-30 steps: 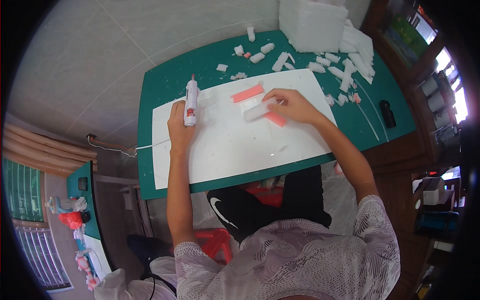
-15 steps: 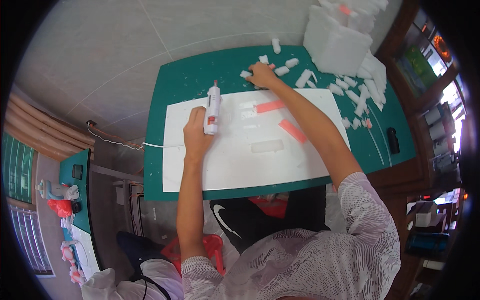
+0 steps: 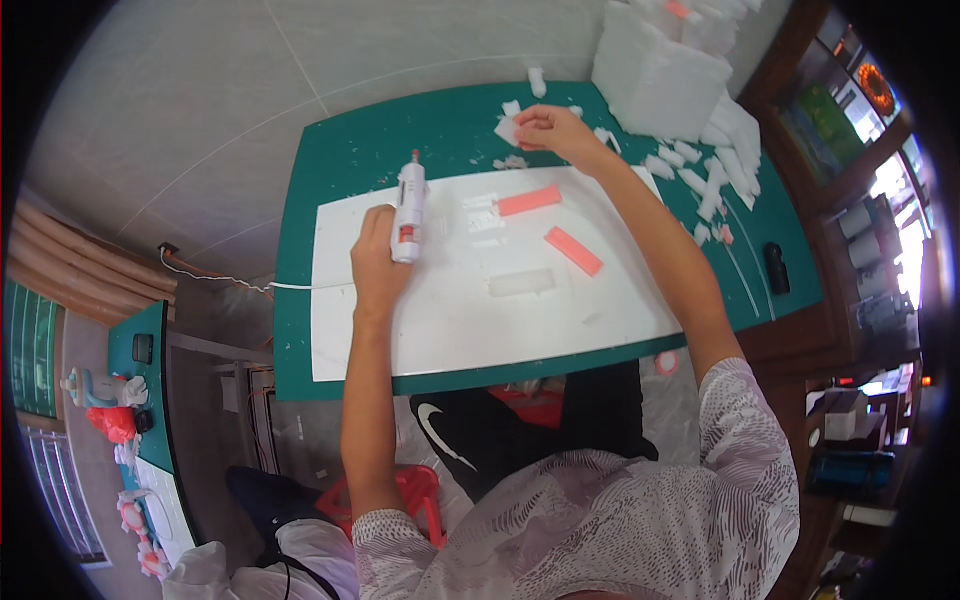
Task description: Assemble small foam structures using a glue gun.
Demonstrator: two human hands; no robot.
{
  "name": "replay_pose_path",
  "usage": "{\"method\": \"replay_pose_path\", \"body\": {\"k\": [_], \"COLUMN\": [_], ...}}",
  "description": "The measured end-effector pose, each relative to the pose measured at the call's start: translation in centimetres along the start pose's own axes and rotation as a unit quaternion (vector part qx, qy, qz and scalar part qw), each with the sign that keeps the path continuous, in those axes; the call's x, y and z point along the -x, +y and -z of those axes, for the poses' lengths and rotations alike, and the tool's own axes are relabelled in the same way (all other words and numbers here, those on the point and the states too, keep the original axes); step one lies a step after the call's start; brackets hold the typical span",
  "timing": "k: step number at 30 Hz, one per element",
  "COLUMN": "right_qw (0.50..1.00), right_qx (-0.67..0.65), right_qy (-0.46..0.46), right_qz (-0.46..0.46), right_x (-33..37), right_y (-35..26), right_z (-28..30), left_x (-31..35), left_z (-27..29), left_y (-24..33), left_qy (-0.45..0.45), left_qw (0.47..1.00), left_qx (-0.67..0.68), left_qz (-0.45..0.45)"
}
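My left hand point(image 3: 378, 258) is closed round the handle of a white hot glue gun point(image 3: 411, 200), its nozzle pointing toward the table's far side. A white cord runs off to the left from that hand. My right hand point(image 3: 558, 133), beyond the far edge of the white board point(image 3: 440, 330), pinches a small white foam piece point(image 3: 507, 131) between thumb and fingers. Two pink strips, one farther point(image 3: 530, 201) and one nearer point(image 3: 574, 251), lie on the board. Closer to me is a whitish strip point(image 3: 522, 283).
The green table point(image 3: 350, 150) carries several white foam bits point(image 3: 690, 180) at the right. A large white foam block point(image 3: 655, 80) stands at the far right corner, with a black object point(image 3: 776, 268) nearer. A person in white point(image 3: 315, 550) sits lower left by a red stool point(image 3: 420, 490).
My right hand has risen from among the foam bits and now holds a white piece. The glue gun stays in my left hand. The whole view has shifted slightly.
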State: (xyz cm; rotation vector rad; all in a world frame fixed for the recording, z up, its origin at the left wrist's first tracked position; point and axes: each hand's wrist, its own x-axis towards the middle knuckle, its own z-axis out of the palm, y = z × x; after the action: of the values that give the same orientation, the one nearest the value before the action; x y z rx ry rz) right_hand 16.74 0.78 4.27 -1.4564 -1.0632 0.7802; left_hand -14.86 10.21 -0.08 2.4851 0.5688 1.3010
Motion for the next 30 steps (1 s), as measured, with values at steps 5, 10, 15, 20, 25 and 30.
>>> {"method": "replay_pose_path", "body": {"k": [5, 10, 15, 20, 25, 30], "right_qw": [0.997, 0.933, 0.838, 0.937, 0.86, 0.881], "right_qx": [0.066, 0.34, 0.499, 0.34, 0.47, 0.442], "right_qy": [0.028, 0.108, 0.165, 0.063, -0.078, -0.13], "right_qz": [-0.007, 0.052, 0.145, 0.04, 0.181, 0.108], "right_x": [4.0, 6.8, 9.8, 12.7, 15.8, 15.4], "right_y": [-1.9, 0.7, 2.5, 0.5, 0.5, -0.1], "right_z": [2.4, 3.6, 3.6, -0.3, -4.8, -5.1], "left_x": [0.0, 0.1, 0.0, 0.3, 0.2, 0.2], "left_z": [-0.5, -0.7, -0.7, -0.5, -0.4, -0.3], "left_y": [0.0, 0.0, 0.3, 0.2, 0.2, 0.6], "left_qy": [-0.019, -0.025, -0.027, -0.025, -0.019, -0.013], "left_qw": [0.999, 0.999, 0.999, 0.999, 0.999, 0.999], "left_qx": [-0.001, -0.006, -0.001, -0.002, 0.013, 0.016], "left_qz": [0.026, 0.03, 0.029, 0.043, 0.036, 0.027]}}
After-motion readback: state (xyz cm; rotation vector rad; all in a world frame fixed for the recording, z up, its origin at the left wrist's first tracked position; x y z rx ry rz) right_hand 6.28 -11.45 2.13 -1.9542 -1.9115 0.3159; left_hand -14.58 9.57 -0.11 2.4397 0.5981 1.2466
